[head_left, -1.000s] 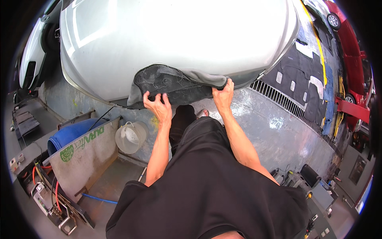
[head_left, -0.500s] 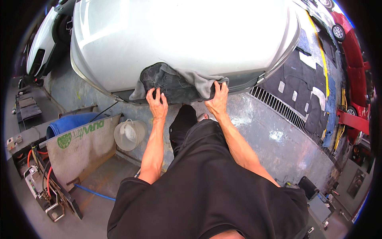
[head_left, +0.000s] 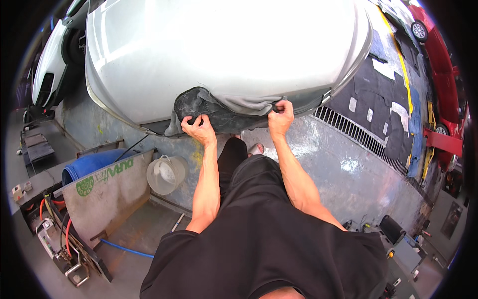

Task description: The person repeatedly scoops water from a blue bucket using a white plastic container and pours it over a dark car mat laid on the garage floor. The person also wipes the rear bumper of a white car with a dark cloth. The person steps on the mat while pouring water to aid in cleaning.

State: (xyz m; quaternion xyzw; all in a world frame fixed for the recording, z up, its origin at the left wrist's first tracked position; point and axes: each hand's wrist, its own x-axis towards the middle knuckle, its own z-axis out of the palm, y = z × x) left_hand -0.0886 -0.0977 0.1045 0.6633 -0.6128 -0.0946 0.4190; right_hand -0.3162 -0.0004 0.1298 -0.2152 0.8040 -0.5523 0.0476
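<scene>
A dark grey cloth (head_left: 219, 112), strewn with pale threads and showing a lighter grey side, lies bunched over the edge of a white car panel (head_left: 219, 45). My left hand (head_left: 200, 129) grips the cloth's near left part with bent fingers. At its right end my right hand (head_left: 281, 118) pinches a fold between thumb and fingers. The cloth hangs against the dark trim (head_left: 308, 105) along the panel's lower edge. What lies beneath the cloth is hidden.
A whitish bucket (head_left: 167, 174) stands on the grey floor to the left, beside an upright board (head_left: 109, 194) and a blue barrel (head_left: 92, 163). Right of the car runs a floor grating (head_left: 358, 134), with dark mats (head_left: 381, 97) beyond. A red car (head_left: 440, 65) stands far right.
My right hand has shifted slightly right and drawn the cloth's right part out wider. My left hand still holds the cloth, its fingers a little lower. The view has moved slightly.
</scene>
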